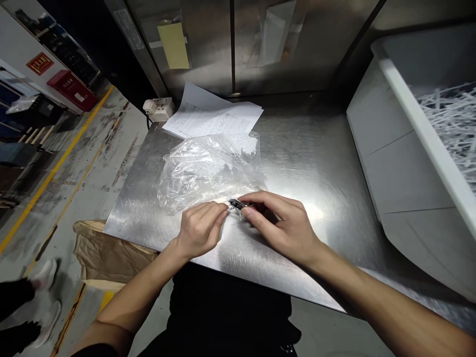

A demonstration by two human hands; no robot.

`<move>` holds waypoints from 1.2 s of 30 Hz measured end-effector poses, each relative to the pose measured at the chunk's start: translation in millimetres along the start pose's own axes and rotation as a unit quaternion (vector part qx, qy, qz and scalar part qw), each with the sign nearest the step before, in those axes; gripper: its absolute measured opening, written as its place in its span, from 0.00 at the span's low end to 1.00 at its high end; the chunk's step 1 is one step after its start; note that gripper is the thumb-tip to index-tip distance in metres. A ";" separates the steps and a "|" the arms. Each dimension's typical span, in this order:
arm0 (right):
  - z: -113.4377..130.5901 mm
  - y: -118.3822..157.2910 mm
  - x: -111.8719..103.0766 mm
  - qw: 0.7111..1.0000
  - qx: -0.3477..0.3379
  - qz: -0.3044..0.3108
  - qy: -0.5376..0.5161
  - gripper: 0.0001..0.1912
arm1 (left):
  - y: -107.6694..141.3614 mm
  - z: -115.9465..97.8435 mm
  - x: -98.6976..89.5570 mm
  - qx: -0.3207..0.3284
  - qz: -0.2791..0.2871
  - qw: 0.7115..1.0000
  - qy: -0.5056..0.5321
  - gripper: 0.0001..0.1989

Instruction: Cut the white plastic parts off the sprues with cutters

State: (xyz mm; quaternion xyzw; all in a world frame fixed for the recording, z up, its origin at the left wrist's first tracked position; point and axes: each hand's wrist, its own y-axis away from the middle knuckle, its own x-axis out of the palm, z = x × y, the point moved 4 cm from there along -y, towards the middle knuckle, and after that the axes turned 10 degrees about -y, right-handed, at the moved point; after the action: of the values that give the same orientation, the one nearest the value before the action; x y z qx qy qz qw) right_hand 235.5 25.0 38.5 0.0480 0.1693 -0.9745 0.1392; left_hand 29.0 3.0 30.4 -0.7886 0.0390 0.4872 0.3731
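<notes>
A crumpled clear plastic bag (208, 168) lies on the steel table (316, 158). My left hand (201, 228) pinches the bag's near edge with its fingertips. My right hand (282, 223) holds a small dark metal tool (237, 203), like cutters or tweezers, with its tip at the same spot on the bag's edge. Both hands meet just in front of the bag, fingertips almost touching.
Printed paper sheets (211, 116) lie behind the bag, beside a white power socket (159, 108). A large white bin (405, 163) with white shredded strips (453, 124) stands at right. A brown paper sack (107, 253) hangs off the table's left edge. Another person's shoes (44, 292) are on the floor.
</notes>
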 end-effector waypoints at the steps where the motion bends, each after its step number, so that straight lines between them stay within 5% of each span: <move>1: 0.1 -0.3 0.1 1.000 0.000 0.002 0.002 0.07 | 0.0 0.0 0.1 0.001 0.003 1.000 -0.001 0.07; 19: -8.7 -2.6 2.7 0.996 0.060 -0.052 -0.033 0.07 | 0.0 -0.5 2.3 0.002 0.013 1.000 -0.006 0.08; 30: -9.1 -3.6 -10.9 0.998 0.042 -0.038 -0.015 0.08 | 3.2 10.5 -4.2 -0.120 0.013 0.983 0.136 0.12; 36: -7.3 -5.3 -13.5 1.000 0.011 0.004 0.005 0.07 | 15.9 22.7 4.4 -0.252 0.070 0.914 0.309 0.17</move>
State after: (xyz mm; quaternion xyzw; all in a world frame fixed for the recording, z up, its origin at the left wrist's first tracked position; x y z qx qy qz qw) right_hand 247.2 35.7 35.3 0.0553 0.1593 -0.9754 0.1419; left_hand 7.8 7.2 12.5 -0.9630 0.0836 0.2376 0.0959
